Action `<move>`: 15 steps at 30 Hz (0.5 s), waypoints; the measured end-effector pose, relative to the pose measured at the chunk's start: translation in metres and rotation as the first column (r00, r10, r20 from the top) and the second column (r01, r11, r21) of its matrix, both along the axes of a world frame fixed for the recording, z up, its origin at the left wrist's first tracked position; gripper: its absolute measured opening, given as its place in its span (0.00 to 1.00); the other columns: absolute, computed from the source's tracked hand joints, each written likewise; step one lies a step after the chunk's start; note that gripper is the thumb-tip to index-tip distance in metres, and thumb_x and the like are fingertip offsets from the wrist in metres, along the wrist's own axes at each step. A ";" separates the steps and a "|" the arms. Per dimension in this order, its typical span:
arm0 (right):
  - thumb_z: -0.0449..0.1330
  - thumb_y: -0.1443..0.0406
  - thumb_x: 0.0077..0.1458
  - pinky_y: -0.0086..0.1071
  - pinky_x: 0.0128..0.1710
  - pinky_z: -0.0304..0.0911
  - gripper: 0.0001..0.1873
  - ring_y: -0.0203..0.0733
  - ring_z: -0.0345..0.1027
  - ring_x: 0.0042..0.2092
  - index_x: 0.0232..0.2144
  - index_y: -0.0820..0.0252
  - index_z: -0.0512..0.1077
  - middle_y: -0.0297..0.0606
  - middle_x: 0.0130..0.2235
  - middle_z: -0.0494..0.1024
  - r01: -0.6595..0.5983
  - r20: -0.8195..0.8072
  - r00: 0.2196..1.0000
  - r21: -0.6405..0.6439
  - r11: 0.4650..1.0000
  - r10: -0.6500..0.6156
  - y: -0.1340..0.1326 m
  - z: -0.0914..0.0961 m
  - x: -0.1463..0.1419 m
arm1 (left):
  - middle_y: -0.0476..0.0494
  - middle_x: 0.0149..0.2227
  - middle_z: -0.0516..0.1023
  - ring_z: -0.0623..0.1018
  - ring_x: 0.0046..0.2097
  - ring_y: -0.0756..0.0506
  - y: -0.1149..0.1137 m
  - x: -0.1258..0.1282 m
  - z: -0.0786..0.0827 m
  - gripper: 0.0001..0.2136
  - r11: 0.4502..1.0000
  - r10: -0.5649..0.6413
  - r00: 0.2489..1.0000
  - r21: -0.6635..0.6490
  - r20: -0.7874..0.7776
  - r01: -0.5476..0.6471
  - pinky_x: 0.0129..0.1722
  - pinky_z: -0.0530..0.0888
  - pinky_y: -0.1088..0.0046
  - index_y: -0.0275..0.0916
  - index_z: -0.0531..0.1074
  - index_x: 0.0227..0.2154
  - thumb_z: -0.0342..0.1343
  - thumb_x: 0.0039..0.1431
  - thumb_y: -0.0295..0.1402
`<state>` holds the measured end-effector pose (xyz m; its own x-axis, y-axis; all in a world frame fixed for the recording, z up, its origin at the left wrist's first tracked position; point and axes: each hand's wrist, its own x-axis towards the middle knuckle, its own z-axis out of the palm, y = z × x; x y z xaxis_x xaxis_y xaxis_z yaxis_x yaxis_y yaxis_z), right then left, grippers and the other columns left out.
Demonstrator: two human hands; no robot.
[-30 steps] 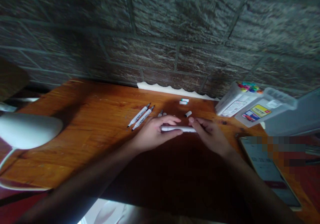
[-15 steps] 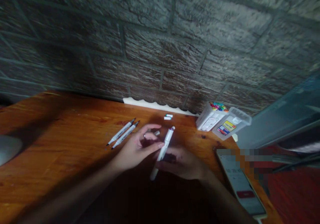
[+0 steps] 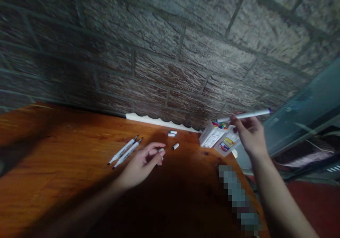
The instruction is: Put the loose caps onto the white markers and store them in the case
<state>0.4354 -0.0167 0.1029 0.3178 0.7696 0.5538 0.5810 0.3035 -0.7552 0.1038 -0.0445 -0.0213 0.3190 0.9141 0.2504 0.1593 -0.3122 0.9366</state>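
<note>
Over the plastic boxes at the right, my right hand [image 3: 251,140] pinches a white marker [image 3: 256,114] with a purple end, held nearly level. My left hand [image 3: 142,165] is above the table, its fingers curled on a small white marker cap [image 3: 161,150]. Just right of those fingers, a loose dark-ended cap [image 3: 175,146] lies on the wood. Two more caps [image 3: 172,134] rest side by side farther back. Left of my left hand lie two uncapped markers [image 3: 124,151], parallel, dark tips showing at both ends.
A clear box [image 3: 209,136] packed with colourful markers stands by the wall, beside a second clear container [image 3: 225,144] with a yellow label. A white scalloped strip [image 3: 159,122] runs along the wall's foot. A pixelated patch covers the table's right side.
My right hand has carried the marker away from my left hand, right and up to above the boxes. My left hand stays near the caps. The view has shifted slightly.
</note>
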 end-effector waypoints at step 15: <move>0.68 0.52 0.46 0.32 0.23 0.59 0.18 0.39 0.67 0.24 0.27 0.63 0.78 0.40 0.24 0.78 0.096 0.373 0.926 -0.392 0.915 0.063 0.048 0.035 0.054 | 0.50 0.28 0.78 0.77 0.33 0.48 -0.006 0.002 0.001 0.14 0.999 -0.027 0.997 0.027 -0.070 0.029 0.33 0.69 0.75 0.38 0.70 0.49 0.51 0.67 0.41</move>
<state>0.4896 0.0310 0.1375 0.1650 0.9449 0.2829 0.8434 0.0135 -0.5370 0.1058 -0.0502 -0.0205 0.3624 0.8972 0.2524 0.2145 -0.3438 0.9142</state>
